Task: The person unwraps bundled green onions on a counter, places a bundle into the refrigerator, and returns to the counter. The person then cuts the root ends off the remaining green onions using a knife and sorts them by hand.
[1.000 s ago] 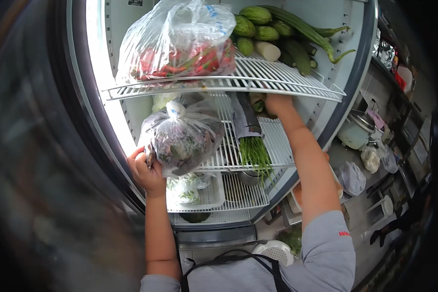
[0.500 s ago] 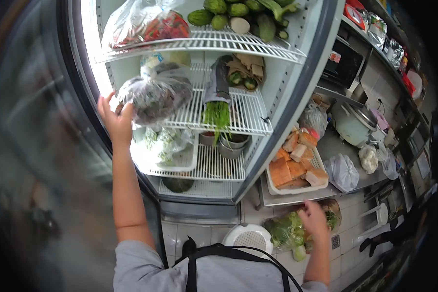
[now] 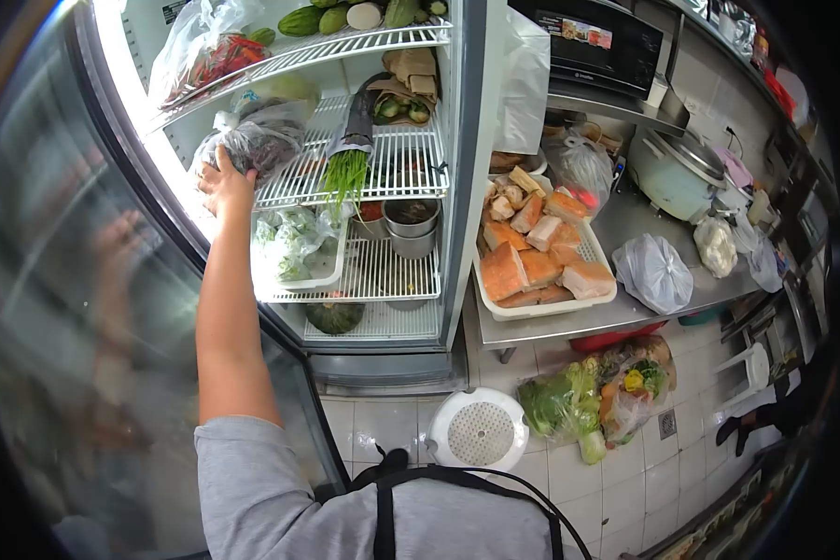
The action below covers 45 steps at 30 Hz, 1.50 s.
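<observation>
"Touching what, with the left hand (image 3: 228, 189)?"

"Touching a clear plastic bag (image 3: 269, 138) of something dark, perhaps leafy, at the left end of the second shelf (image 3: 401, 194), close to the front edge. Well open, with fingers spread against the bag's lower front and no sign of a closed grip."

"And the right hand?"

"Out of view. Impossible to tell how far open, or with what in hand."

"Heavy or light, at a guess?"

"Probably light for its bulk, soft and shifting inside, with thin, slippery film. Likely to bruise under a hard squeeze, and liable to snag on the wire."

"Where to take hold, then?"

"By the gathered top (image 3: 223, 120), at the bag's upper left, with a palm flat underneath for support. Better not by a pinch of loose film."

"Mind what nearby?"

"Green chives (image 3: 347, 175) in a dark wrap, to the right, hanging past the shelf's front edge. Below, at the left end of the third shelf (image 3: 383, 273), a white tray (image 3: 315, 283) of greens. Above, near the left front corner of the top shelf (image 3: 373, 42), a bag of red chillies (image 3: 229, 56)."
</observation>
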Available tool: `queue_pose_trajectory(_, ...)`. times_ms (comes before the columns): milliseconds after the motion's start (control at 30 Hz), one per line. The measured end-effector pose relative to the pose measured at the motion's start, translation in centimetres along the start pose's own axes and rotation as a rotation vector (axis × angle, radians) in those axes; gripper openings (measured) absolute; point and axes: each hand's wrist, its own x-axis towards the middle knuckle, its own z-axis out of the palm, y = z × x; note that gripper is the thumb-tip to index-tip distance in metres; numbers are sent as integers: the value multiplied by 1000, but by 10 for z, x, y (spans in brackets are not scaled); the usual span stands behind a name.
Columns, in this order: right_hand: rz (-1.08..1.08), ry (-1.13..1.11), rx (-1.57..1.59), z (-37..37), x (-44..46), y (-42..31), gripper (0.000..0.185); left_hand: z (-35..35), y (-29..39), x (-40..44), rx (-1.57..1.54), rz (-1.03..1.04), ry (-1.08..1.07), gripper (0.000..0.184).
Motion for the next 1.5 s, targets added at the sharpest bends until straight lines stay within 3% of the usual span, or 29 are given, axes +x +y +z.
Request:
queue_pose_trajectory(100,-65,-22,-187,56,-10,32,33,9,-2,4,-4,-4,4,75)
queue_pose_trajectory(167,-9,110,-152,97,13,55,29,17,-7,9,-56,30,18,77)
queue_pose_trajectory(267,3,372,-165,38,-36,11,26,35,-20,20,-164,76,-23,79)
queue_pose_trajectory(300,-61,301,-118,40,-24,9,29,60,-32,31,-224,166,94,79)
queue_pose_trajectory(333,216,542,482,73,-1,1,36,61,-34,33,-222,195,85,78)
queue_pose_trajectory(367,412,482,940,8,-54,-59,42,63,-40,34,-259,274,125,79)
queue_pose_trajectory(467,418,504,1016,11,-64,-108,44,65,-52,37,-324,485,251,77)
queue_pose_trajectory(567,439,430,1034,31,-80,-135,45,41,-57,11,-300,547,310,68)
queue_pose_trajectory(600,456,425,1017,42,-89,-142,45,32,-56,-6,-252,442,245,67)
queue_pose_trajectory(667,516,390,1034,67,-99,-150,45,40,-68,-35,-319,514,347,68)
queue_pose_trajectory(767,668,279,1089,115,-131,-150,44,78,-93,-104,-391,439,298,67)
queue_pose_trajectory(867,726,131,1060,140,-151,-139,41,142,-135,-198,-401,265,108,68)
queue_pose_trajectory(900,722,149,991,146,-156,-132,40,159,-150,-234,-385,261,-27,71)
queue_pose_trajectory(967,736,195,922,154,-164,-115,39,124,-165,-329,-495,308,-265,68)
queue_pose_trajectory(1000,744,219,913,151,-161,-106,40,155,-198,-369,-544,388,-399,66)
queue_pose_trajectory(1033,714,286,919,150,-154,-92,40,151,-224,-406,-438,379,-759,63)
queue_pose_trajectory(1067,678,350,914,145,-150,-80,39,151,-246,-426,-240,474,-1266,56)
queue_pose_trajectory(1100,640,499,977,117,-169,-82,40,208,-318,-458,-280,1040,-1409,45)
queue_pose_trajectory(1133,582,606,1014,126,-153,-64,40,185,-331,-479,-461,1562,-1482,39)
queue_pose_trajectory(1167,515,690,1020,121,-160,-55,40,167,-362,-493,64,727,-1731,39)
queue_pose_trajectory(1200,450,777,1020,104,-175,-50,40,147,-360,-504,176,464,-1728,40)
queue_pose_trajectory(1300,412,801,1082,101,-219,-24,42,127,-334,-527,174,295,-1672,41)
queue_pose_trajectory(1400,553,778,1218,166,-252,24,40,133,-287,-555,73,250,-1602,42)
queue_pose_trajectory(1500,978,773,1254,264,-297,59,39,134,-217,-598,-112,257,-1591,43)
